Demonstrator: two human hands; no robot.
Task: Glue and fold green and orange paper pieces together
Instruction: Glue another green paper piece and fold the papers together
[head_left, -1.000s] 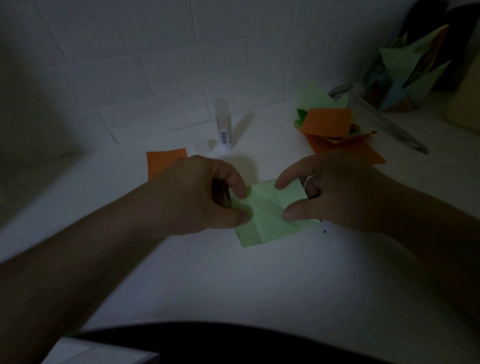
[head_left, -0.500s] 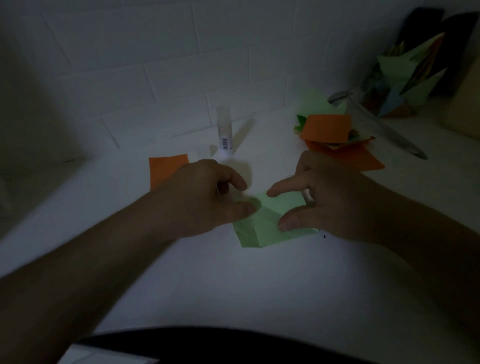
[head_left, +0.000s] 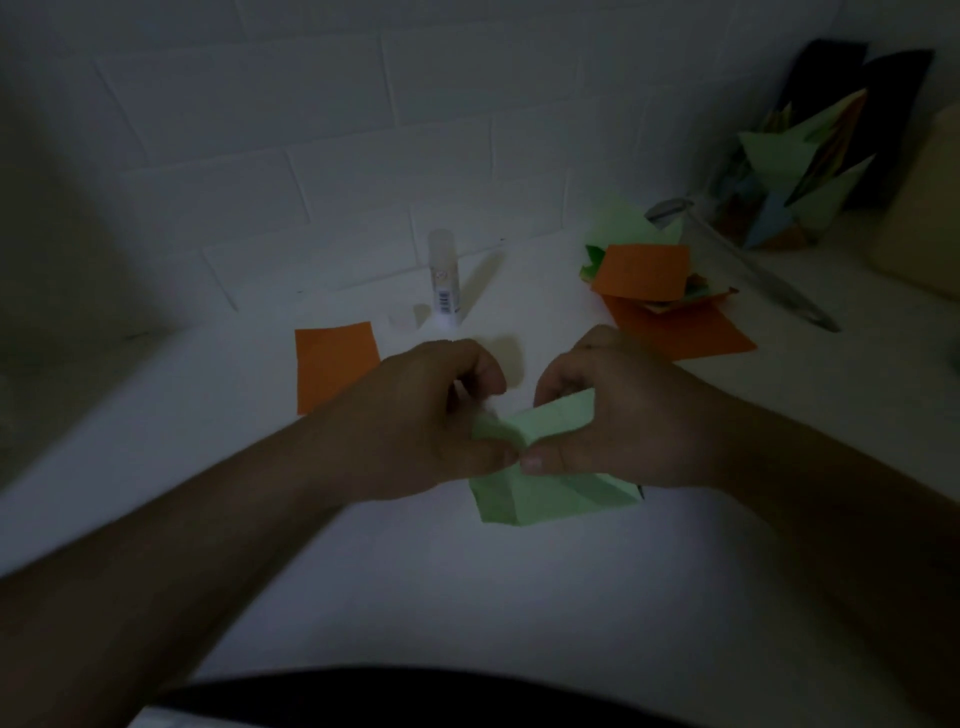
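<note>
Green paper (head_left: 540, 483), folded and creased, is lying on the white tabletop (head_left: 467, 587) between both hands. Left hand (head_left: 415, 431) is pinching its left edge with curled fingers and thumb, while right hand (head_left: 623, 426) is gripping the raised far flap, thumb pressing down beside the left thumb. Orange paper (head_left: 335, 364) is lying just behind the left hand, near an upright glue stick (head_left: 444, 280)

Dim home craft corner, I reckon. My white table (head_left: 519, 597) butts against a white brick-pattern wall (head_left: 311, 130). Glue stick (head_left: 444, 283) upright near wall; folded paper models (head_left: 795, 182) right of it.
</note>
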